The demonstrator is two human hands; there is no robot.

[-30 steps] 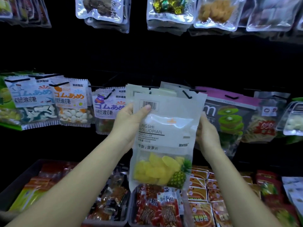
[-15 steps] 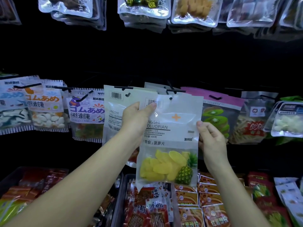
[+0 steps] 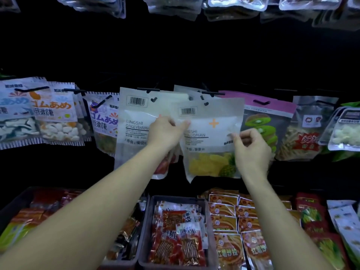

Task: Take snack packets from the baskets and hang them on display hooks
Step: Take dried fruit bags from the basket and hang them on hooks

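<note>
Hands (image 3: 165, 132) (image 3: 252, 151) pinch flat, glossy pineapple pkt (image 3: 211, 147) (frosted plastic, rect.).

Pineapple pkt (image 3: 212, 137): translucent white pouch, barcode top-left, orange plus, yellow slices at bottom. Hangs upright, slight tilt, black hook (image 3: 205, 103) tip through hang hole. Grey basket (image 3: 145, 227) below holds red pkts.

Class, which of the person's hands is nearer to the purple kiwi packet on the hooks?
Right. The right hand overlaps the left edge of the kiwi packet; the left hand is farther left, across the pineapple packet.
</note>
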